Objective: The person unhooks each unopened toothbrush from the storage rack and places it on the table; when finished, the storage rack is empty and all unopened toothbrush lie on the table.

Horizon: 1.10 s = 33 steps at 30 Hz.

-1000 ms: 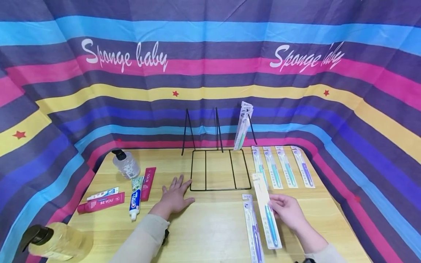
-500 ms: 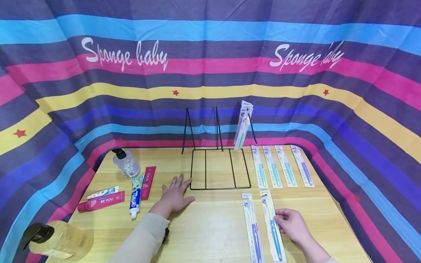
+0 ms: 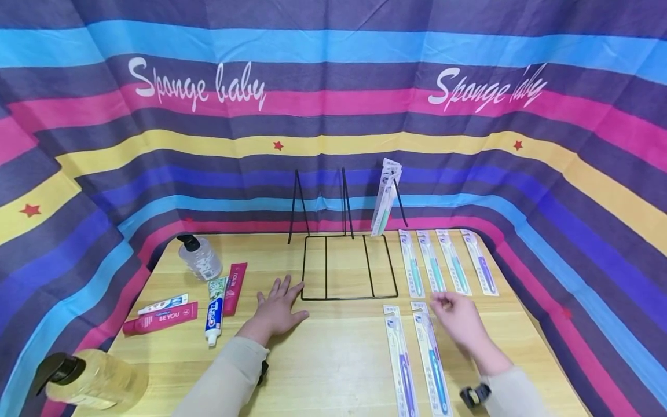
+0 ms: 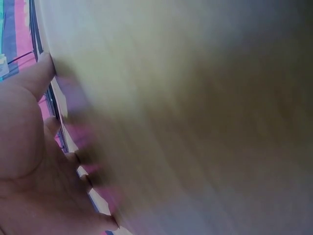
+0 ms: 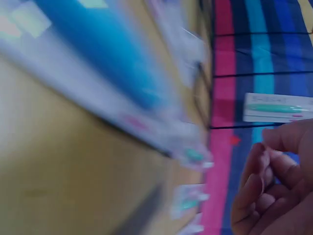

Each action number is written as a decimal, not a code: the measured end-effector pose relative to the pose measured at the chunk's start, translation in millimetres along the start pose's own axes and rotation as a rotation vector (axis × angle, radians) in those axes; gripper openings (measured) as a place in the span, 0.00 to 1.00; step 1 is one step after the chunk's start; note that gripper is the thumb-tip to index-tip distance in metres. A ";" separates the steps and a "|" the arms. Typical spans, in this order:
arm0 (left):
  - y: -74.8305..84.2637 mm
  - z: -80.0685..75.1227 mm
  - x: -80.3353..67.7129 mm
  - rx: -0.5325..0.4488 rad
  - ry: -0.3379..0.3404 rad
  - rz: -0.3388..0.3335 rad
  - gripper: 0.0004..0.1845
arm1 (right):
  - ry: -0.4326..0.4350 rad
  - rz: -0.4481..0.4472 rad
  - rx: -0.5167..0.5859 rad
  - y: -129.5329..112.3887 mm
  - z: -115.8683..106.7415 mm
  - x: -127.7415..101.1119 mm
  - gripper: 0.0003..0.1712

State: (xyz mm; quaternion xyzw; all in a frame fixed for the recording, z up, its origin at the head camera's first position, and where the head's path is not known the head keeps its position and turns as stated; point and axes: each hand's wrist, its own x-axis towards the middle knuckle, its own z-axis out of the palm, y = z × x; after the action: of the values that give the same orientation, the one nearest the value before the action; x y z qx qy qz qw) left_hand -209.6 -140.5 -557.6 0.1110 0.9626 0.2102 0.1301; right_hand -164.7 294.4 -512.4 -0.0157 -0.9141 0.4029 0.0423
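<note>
Wood table [image 3: 339, 359]: 6 flat toothbrush packs [image 3: 442, 264], 4 toothpastes [image 3: 216, 310]; both hands [image 3: 278, 313] loose, holding nothing.

The person wears a long-sleeved top in a pale beige, its 2 sleeves reaching down to the wrists. The left sleeve [image 3: 229, 376] bunches into soft folds near the cuff, and a small black device sits strapped under that wrist. The right sleeve [image 3: 513, 394] ends at a black wrist-worn unit [image 3: 475, 395] with a round lens-like part. Both hands, left hand [image 3: 278, 313] and right hand [image 3: 458, 319], are bare, without rings or gloves.
</note>
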 end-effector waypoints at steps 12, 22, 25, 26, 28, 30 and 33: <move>5.9 0.4 0.2 -0.018 0.012 0.028 0.43 | 0.221 -0.195 0.193 -87.9 4.6 141.5 0.25; 6.9 4.0 2.9 -0.016 0.005 0.019 0.43 | 0.210 -0.082 0.289 -111.3 18.1 168.3 0.17; 5.9 4.0 2.6 -0.012 0.001 0.010 0.43 | 0.196 -0.084 0.281 -110.7 19.7 168.9 0.15; 5.8 3.5 2.2 -0.011 0.000 0.009 0.43 | 0.194 -0.089 0.288 -110.0 20.2 168.9 0.14; 5.2 2.3 1.4 -0.009 -0.003 0.005 0.43 | 0.195 -0.121 0.283 -107.8 21.0 169.2 0.12; 3.9 0.8 0.5 -0.008 -0.004 0.002 0.43 | 0.196 -0.152 0.305 -106.5 22.2 169.8 0.10; 1.2 -0.4 -0.4 -0.006 -0.001 -0.006 0.43 | 0.199 -0.185 0.313 -106.9 24.6 172.0 0.11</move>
State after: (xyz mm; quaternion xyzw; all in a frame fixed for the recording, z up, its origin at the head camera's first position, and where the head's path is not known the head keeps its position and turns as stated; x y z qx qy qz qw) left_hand -209.2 -139.7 -556.6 0.1077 0.9622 0.2126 0.1314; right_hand -337.6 215.0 -438.9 0.0356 -0.8293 0.5308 0.1712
